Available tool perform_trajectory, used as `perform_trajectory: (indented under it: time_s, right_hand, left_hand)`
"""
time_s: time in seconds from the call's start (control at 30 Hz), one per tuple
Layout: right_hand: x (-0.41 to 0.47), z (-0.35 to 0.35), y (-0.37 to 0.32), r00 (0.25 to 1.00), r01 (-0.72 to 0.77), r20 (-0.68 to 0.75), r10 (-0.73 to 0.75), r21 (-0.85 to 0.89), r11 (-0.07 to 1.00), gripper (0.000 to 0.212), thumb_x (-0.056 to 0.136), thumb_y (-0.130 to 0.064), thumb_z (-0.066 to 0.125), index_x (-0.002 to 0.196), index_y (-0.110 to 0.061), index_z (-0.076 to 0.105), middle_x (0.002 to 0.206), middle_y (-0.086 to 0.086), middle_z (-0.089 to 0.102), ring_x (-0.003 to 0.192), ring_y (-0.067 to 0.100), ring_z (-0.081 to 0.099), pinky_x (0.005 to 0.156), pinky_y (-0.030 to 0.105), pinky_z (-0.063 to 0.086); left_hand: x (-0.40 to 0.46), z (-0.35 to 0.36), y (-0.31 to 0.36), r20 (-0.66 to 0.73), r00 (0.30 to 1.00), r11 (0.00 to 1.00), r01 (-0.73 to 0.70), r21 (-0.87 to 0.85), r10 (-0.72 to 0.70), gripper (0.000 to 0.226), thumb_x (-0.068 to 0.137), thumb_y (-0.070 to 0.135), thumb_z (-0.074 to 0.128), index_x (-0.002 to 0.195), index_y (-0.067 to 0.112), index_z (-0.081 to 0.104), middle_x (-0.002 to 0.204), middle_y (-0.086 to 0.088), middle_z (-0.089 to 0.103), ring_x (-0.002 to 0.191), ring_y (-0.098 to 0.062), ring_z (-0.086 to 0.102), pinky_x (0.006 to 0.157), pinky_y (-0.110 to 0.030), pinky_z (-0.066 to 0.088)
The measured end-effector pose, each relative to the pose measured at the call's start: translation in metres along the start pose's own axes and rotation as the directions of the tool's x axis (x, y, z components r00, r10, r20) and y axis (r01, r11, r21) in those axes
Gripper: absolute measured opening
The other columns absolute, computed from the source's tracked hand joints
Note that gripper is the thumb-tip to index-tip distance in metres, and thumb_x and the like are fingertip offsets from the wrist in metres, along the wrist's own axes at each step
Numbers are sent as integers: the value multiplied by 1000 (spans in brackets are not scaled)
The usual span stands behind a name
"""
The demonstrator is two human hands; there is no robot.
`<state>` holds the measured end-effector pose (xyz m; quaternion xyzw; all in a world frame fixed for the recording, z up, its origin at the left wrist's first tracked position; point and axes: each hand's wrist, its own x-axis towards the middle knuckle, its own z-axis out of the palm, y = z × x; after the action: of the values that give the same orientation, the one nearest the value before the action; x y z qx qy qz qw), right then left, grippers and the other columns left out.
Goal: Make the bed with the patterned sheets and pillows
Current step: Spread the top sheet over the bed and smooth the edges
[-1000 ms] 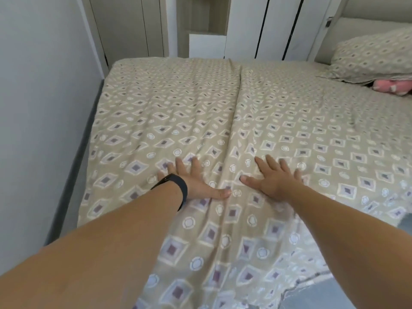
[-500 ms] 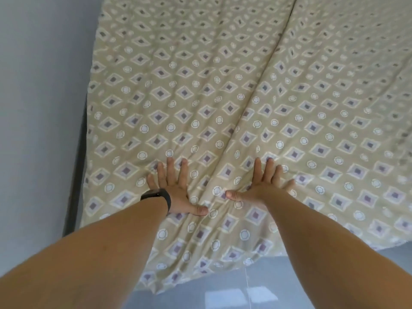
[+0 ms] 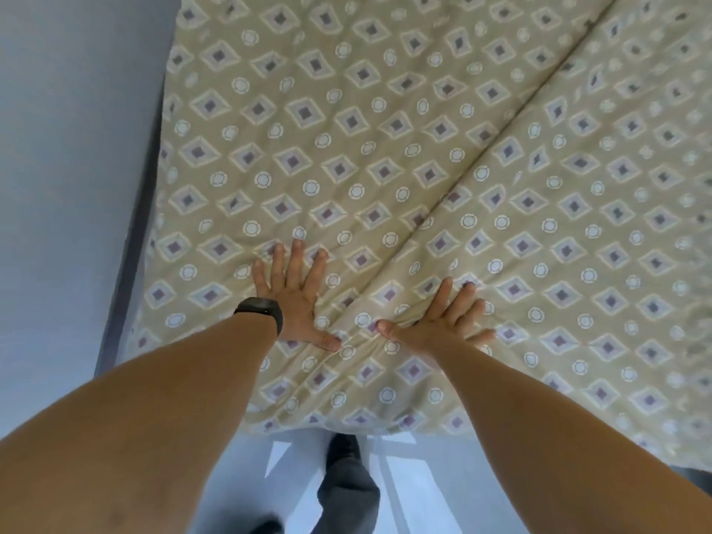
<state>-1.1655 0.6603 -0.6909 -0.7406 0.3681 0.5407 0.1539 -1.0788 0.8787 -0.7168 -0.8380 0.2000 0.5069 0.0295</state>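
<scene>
Near the foot of the bed, both hands lie flat on the patterned sheet, which covers the mattress from the near edge up and out of the frame. The left hand is spread wide, fingers straight and fanned, palm pressing down; a dark wristband sits at its wrist. The right hand is spread too, just right of the left, thumb pointing toward it, with small wrinkles bunched between the two thumbs. A long fold ridge runs diagonally from the hands toward the far right.

The fabric looks light, soft and slightly padded. It seems to gather easily under pressure, so it should slide over the mattress with little effort and hold creases until smoothed. Flat palms suit it best for sweeping wrinkles outward. For pulling it taut, the near hem, hanging just over the bed's edge above the floor, is probably the place to pinch. Nothing about it appears fragile. A grey wall stands close on the left, leaving a narrow gap. No pillows are in view.
</scene>
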Motion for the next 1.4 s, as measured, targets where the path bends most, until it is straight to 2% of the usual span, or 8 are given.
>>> perform_trajectory:
  time_s: [0.5, 0.6, 0.7, 0.73, 0.87, 0.97, 1.17, 1.4]
  right_hand:
    - [21, 15, 22, 975, 189, -115, -190, -21, 982, 148, 48, -111, 26, 131, -20, -56, 127, 17, -69, 130, 46, -53, 104, 74, -23]
    - [22, 17, 45, 936, 317, -127, -327, -93, 944, 137, 61, -106, 24, 135, -21, -53, 135, 17, -64, 131, 45, -52, 102, 71, -29]
    - [36, 18, 99, 738, 553, -159, -656, -414, 722, 105, 86, -88, 20, 149, -28, -39, 151, 7, -51, 142, 36, -42, 114, 63, -23]
    - [41, 16, 129, 651, 617, -132, -748, -481, 622, 96, 92, -81, 25, 155, -33, -28, 159, 2, -41, 148, 31, -34, 119, 59, -15]
    - [62, 2, 279, 415, 674, -63, -908, -649, 353, 70, 88, -63, 51, 149, -34, 32, 155, -2, 28, 140, 27, 30, 111, 46, 27]
    - [79, -11, 367, 383, 593, -126, -915, -726, 348, 54, 83, -63, 53, 125, -29, 50, 126, -3, 52, 111, 27, 54, 90, 41, 44]
    - [91, -4, 417, 316, 581, -68, -946, -775, 250, 29, 76, -36, 79, 95, -23, 60, 99, -4, 62, 91, 25, 62, 77, 38, 49]
    - [78, -11, 421, 418, 648, -53, -907, -682, 339, 27, 70, -1, 73, 81, -21, 60, 72, -4, 61, 72, 25, 59, 72, 37, 47]
  left_hand:
    - [-3, 18, 24, -204, 957, 974, 222, 46, -208, 161, 44, 95, 65, 135, 35, -53, 142, -5, -60, 139, -37, -45, 114, -67, -17]
    - [-31, 44, 62, -413, 870, 962, 259, -83, -269, 141, 65, 67, 79, 154, 35, -25, 166, -7, -17, 153, -37, -6, 119, -64, 3]
    - [-66, 98, 126, -739, 618, 963, 204, -177, -267, 84, 80, 26, 73, 153, 25, 30, 149, -14, 36, 130, -40, 41, 105, -60, 34]
    - [-74, 118, 152, -763, 615, 980, 136, -145, -199, 71, 80, 20, 70, 145, 24, 43, 142, -13, 46, 121, -40, 48, 100, -59, 39]
    - [-86, 171, 252, -614, 789, 987, -84, -134, -16, 48, 84, 28, 63, 132, 24, 55, 134, -5, 54, 118, -34, 52, 94, -48, 45]
    - [-84, 182, 301, -615, 785, 971, -81, -223, -76, 48, 81, 40, 70, 124, 24, 59, 125, -2, 56, 114, -30, 50, 87, -45, 51]
    - [-75, 184, 339, -551, 834, 1000, -13, 16, 19, 56, 92, 17, 61, 145, 22, 42, 139, -2, 51, 123, -30, 47, 90, -40, 46]
    - [-83, 167, 356, -414, 910, 998, 22, 54, 2, 41, 94, 4, 48, 128, 25, 57, 124, 4, 60, 112, -21, 57, 85, -29, 42]
